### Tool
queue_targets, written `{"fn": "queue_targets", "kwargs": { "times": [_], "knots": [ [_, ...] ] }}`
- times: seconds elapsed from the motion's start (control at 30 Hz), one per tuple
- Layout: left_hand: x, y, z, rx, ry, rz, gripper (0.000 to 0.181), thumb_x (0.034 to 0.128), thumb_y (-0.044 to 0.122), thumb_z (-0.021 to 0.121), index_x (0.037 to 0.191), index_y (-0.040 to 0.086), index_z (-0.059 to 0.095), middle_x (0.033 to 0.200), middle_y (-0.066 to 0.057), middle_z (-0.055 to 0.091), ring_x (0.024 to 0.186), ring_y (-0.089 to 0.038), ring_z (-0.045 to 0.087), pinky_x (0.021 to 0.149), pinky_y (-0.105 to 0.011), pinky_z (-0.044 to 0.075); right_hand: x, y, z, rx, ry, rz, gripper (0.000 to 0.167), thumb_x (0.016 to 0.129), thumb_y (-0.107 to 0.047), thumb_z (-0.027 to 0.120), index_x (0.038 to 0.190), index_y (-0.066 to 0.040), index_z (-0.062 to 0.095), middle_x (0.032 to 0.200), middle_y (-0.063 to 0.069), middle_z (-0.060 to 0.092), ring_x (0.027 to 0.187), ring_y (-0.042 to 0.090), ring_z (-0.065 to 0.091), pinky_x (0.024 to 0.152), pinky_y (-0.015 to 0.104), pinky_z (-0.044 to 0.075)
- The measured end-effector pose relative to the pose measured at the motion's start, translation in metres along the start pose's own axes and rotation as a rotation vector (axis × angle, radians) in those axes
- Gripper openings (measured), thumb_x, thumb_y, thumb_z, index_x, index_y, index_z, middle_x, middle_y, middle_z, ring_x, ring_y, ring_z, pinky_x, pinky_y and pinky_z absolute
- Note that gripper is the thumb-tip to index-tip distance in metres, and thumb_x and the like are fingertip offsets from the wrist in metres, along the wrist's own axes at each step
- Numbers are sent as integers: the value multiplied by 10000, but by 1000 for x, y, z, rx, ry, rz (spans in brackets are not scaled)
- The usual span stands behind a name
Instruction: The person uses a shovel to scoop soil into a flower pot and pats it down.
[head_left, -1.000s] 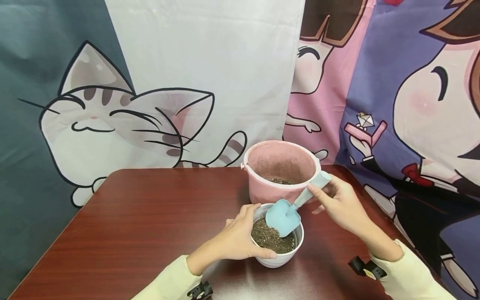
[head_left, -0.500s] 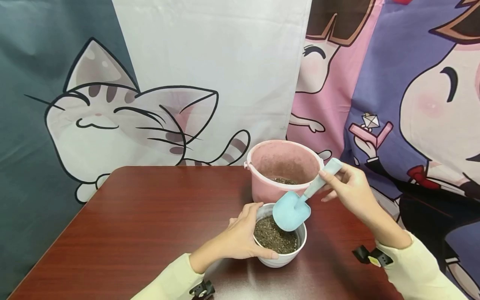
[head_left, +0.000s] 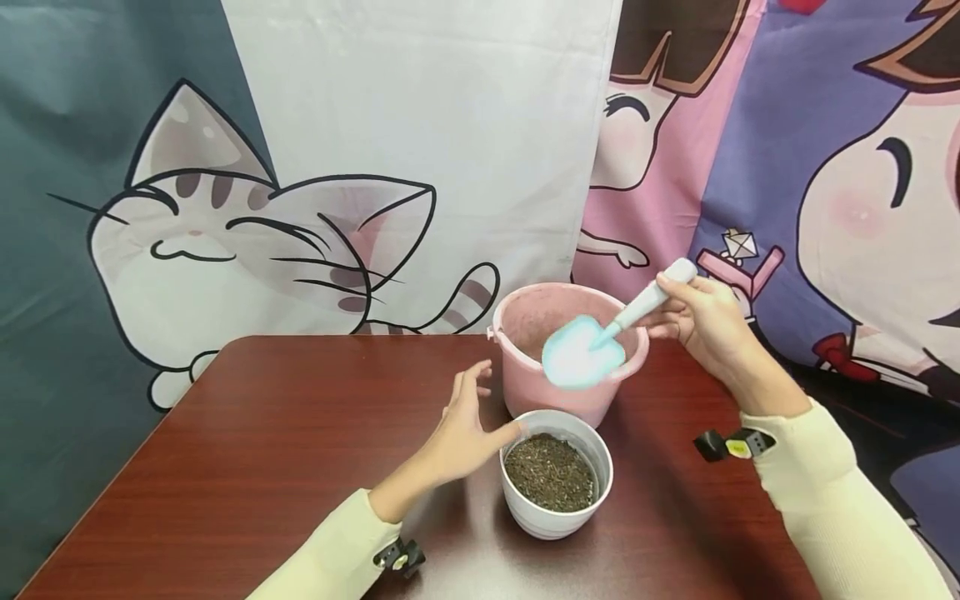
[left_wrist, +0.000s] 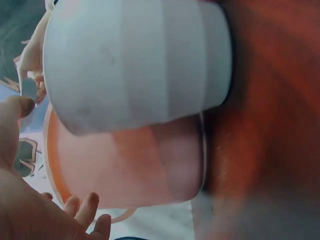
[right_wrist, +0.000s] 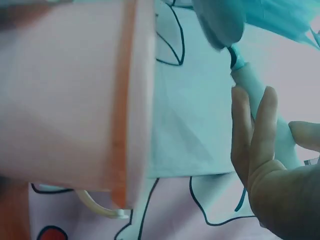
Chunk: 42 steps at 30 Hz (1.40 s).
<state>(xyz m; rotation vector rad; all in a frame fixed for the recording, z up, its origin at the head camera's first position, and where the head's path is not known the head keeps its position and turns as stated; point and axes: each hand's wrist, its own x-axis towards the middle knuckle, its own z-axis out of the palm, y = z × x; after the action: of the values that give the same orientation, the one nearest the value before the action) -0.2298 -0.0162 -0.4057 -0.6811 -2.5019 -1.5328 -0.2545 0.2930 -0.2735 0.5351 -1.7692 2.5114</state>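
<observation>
My right hand [head_left: 708,321] pinches the pale handle of a light blue hand trowel [head_left: 585,354]. The trowel's blade hangs over the front rim of a pink bucket [head_left: 551,400], and glare whitens it. In the right wrist view, fingers and thumb lie round the trowel handle [right_wrist: 255,92]. A white pot [head_left: 551,521] filled with dark soil [head_left: 551,473] stands upright in front of the bucket. My left hand [head_left: 461,433] is spread at the pot's left side, its thumb near the rim. Whether that thumb still touches the pot I cannot tell. The bucket's contents are hidden behind the blade.
A reddish-brown wooden table [head_left: 300,450] carries the pot and bucket, both right of its middle. A cloth backdrop [head_left: 420,100] with cartoon figures hangs behind the table's far edge. In the right wrist view the bucket wall [right_wrist: 65,95] is close.
The trowel has risen out of the white pot and moved back over the bucket's rim. My left hand has loosened from the pot, its fingers lifting away to the left.
</observation>
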Motion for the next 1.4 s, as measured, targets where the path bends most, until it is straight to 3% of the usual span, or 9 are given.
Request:
{"fn": "queue_targets", "kwargs": {
  "times": [0.13,0.33,0.5,0.63,0.73,0.9,0.97,1.13,1.4],
  "knots": [
    [16,2,-3,18,48,-12,934,837,395,762,1536,109,212,1513,-105,293,1279,-283,454,1014,-627,305,23,-2,2,-45,133,-7,141,980,-89,616,974,26,534,775,158,723,665,238,727,594,329,573],
    [36,6,-2,42,49,-38,939,871,471,704,1559,115,174,1530,-129,277,1375,-316,367,1049,-682,224,57,18,2,-246,336,48,191,1011,-140,555,1022,31,470,717,47,697,657,139,712,645,279,572],
    [52,4,5,40,94,-73,1006,844,565,693,1578,159,137,1540,-140,268,1437,-313,264,1056,-718,180,80,43,2,-408,412,137,138,1014,-118,535,1015,17,506,817,40,645,709,77,683,742,273,566],
    [63,-3,11,22,116,-87,1039,821,646,667,1584,210,113,1541,-132,271,1449,-304,237,1048,-725,170,95,64,4,-561,364,180,182,998,-106,571,1060,63,542,998,189,617,712,76,671,779,310,565],
    [67,-7,15,8,123,-94,1083,795,728,630,1587,210,104,1549,-140,269,1448,-305,243,1040,-708,161,101,76,2,-684,284,177,260,998,-106,577,1130,115,536,1112,298,612,744,128,687,785,353,567],
    [73,-11,19,-15,124,-95,1127,768,754,636,1589,197,103,1549,-143,259,1432,-299,266,1020,-658,167,105,85,-3,-999,140,72,292,982,-146,627,1160,83,588,1085,291,673,892,270,690,796,372,554],
    [74,-11,19,-23,126,-96,1116,764,718,670,1584,196,122,1540,-142,267,1422,-298,276,1018,-649,166,104,86,-4,-1071,95,36,284,975,-148,639,1167,57,602,1077,275,686,950,324,683,811,376,541],
    [78,-10,18,-10,119,-90,1074,760,631,728,1552,153,183,1521,-164,281,1408,-300,277,1008,-633,169,102,90,-6,-1064,23,69,330,976,-104,625,1256,59,562,1171,286,656,1062,373,655,856,431,534],
    [81,-7,16,31,98,-87,1078,772,592,732,1569,173,140,1560,-163,224,1421,-312,237,995,-620,187,103,95,-10,-1136,8,54,316,977,-112,628,1247,42,571,1161,275,664,1067,381,651,910,480,503]
  ]
}}
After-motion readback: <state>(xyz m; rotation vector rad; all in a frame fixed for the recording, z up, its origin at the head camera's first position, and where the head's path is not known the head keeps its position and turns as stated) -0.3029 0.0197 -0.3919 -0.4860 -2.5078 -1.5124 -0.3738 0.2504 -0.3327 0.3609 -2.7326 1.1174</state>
